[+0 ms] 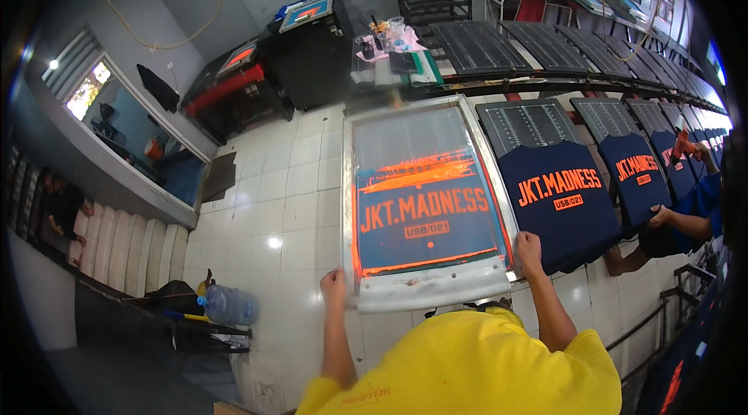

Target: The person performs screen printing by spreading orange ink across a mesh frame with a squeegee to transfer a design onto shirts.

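Note:
In front of me is a screen-printing frame point(485, 151) with a silver metal rim. Orange ink lies smeared across the upper part of its mesh point(421, 169), and block lettering shows orange below. A wide pale metal bar point(428, 289) runs along the near edge. My left hand point(333, 287) is closed on the frame's near left corner. At the right side my right hand point(529, 250) grips the rim, its fingers curled. What lies beneath the frame is mostly covered. Just right of it, a navy T-shirt point(555, 232) with orange lettering is stretched over a black board.
More printed navy T-shirts point(640, 181) lie on boards along the row to the right. A co-worker there holds an orange hot-air gun point(686, 144). Black printing boards point(479, 47) line the far side. A water jug point(232, 306) stands at the left on white floor tiles point(292, 220).

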Motion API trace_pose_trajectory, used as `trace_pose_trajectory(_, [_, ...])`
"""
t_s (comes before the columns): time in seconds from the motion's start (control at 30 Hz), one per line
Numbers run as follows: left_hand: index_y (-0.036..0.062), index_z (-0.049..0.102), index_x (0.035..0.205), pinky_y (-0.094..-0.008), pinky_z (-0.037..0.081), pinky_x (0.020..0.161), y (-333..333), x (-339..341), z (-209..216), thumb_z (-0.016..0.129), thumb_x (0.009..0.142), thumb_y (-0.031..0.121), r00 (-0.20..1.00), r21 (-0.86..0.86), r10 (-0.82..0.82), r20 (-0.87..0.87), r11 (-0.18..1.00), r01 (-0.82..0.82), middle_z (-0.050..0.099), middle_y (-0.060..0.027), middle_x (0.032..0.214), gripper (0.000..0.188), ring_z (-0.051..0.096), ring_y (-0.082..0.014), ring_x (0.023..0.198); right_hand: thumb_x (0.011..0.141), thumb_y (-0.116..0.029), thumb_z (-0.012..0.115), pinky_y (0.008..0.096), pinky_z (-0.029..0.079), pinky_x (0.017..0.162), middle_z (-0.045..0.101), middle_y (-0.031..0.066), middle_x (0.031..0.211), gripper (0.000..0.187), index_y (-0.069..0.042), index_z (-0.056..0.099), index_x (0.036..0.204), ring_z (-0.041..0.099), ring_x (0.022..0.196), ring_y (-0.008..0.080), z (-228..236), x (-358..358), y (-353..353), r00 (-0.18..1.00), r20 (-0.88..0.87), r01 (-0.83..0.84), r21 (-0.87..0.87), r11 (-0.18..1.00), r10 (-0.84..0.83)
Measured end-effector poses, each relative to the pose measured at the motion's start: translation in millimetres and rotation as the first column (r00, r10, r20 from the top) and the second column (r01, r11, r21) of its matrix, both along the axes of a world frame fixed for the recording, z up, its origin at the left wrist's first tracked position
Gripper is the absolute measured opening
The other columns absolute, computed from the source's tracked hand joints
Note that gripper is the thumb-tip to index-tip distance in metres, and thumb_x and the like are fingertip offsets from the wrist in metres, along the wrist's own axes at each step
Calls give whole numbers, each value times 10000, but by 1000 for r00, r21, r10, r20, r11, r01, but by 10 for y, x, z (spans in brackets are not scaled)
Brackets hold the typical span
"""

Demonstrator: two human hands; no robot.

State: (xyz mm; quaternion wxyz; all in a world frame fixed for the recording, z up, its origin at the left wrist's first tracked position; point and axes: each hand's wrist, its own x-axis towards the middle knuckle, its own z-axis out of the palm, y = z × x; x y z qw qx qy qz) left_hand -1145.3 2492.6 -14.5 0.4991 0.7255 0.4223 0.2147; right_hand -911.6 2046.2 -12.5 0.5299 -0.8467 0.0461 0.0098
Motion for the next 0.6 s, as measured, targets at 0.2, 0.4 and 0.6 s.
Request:
trace_pose_trajectory(0.2, [-107,677,962,-315,443,632,18,-5,69,615,947,243,1000,-5,-24,-17,1000,24,636,-66,743,356,531,-128,680,881,-170,488,404,380,566,452,133,581,297,82,552,739,430,565,155,80,-79,83,999,-6,34,10,999,-34])
trace_pose_trajectory(0.4, [-108,665,991,-319,447,663,53,-12,105,585,965,243,998,-83,-54,-45,995,50,643,-66,785,361,537,-134,713,891,-177,491,411,394,574,465,157,592,299,77,555,746,447,563,176,-42,-68,57,1000,-18,12,-35,999,-12])
trace_pose_trajectory(0.6, [-90,659,1045,-323,466,721,92,-45,175,559,976,266,990,-110,-98,-103,990,87,674,-91,855,376,578,-150,775,898,-187,495,428,409,591,520,216,635,303,70,576,760,485,560,264,49,-71,152,1000,16,21,-121,992,-19])
